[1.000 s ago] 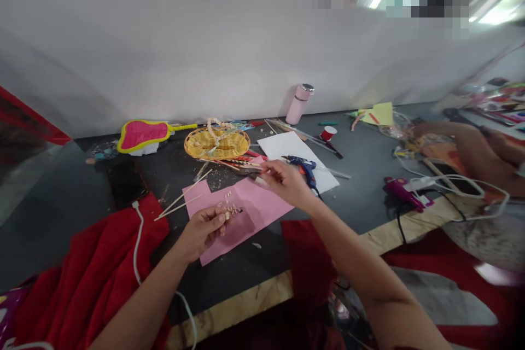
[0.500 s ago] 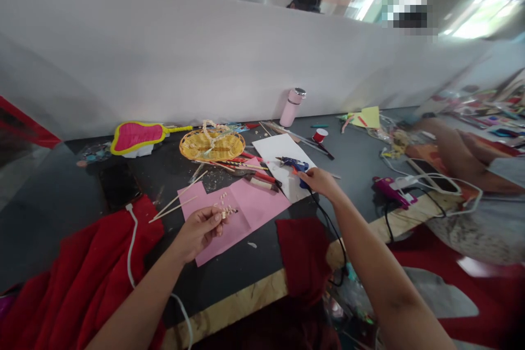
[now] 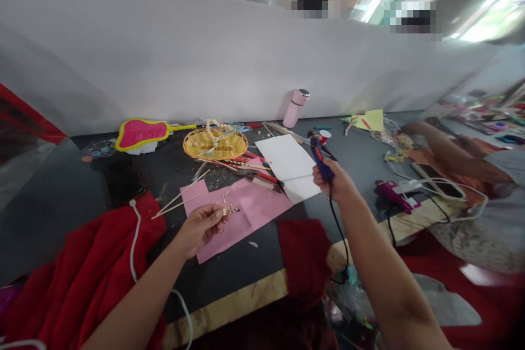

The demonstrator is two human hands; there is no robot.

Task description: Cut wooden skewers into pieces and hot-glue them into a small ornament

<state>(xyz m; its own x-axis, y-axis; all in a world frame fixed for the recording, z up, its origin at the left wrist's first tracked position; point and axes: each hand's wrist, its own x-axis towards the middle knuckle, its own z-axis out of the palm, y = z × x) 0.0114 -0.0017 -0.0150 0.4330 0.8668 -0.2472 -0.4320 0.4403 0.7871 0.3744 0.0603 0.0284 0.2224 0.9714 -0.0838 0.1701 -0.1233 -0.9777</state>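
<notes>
My right hand (image 3: pixel 337 179) is closed around a blue glue gun (image 3: pixel 321 161), raised at the right side of a white sheet (image 3: pixel 287 161), with its black cord trailing down past my forearm. Between the thumb and fingers of my left hand (image 3: pixel 205 225) is a small stick with pale beads (image 3: pixel 228 211), its tip dark. This hand is over a pink paper (image 3: pixel 262 202), where a few loose pale bits (image 3: pixel 225 194) lie. Two thin wooden sticks (image 3: pixel 174 203) rest at the paper's left edge.
Behind the papers stand a yellow wicker basket (image 3: pixel 192 145), pliers (image 3: pixel 262 179), and a pink bottle (image 3: pixel 296 108). A dark phone (image 3: pixel 123 180) and red cloth (image 3: pixel 102 246) lie left. At right, a co-worker's arm (image 3: pixel 455 153) is near a magenta glue gun (image 3: pixel 396 196).
My right hand has lifted the glue gun off the white sheet, moved it slightly right and turned its nozzle upward. My left hand stays over the pink paper with the beaded stick.
</notes>
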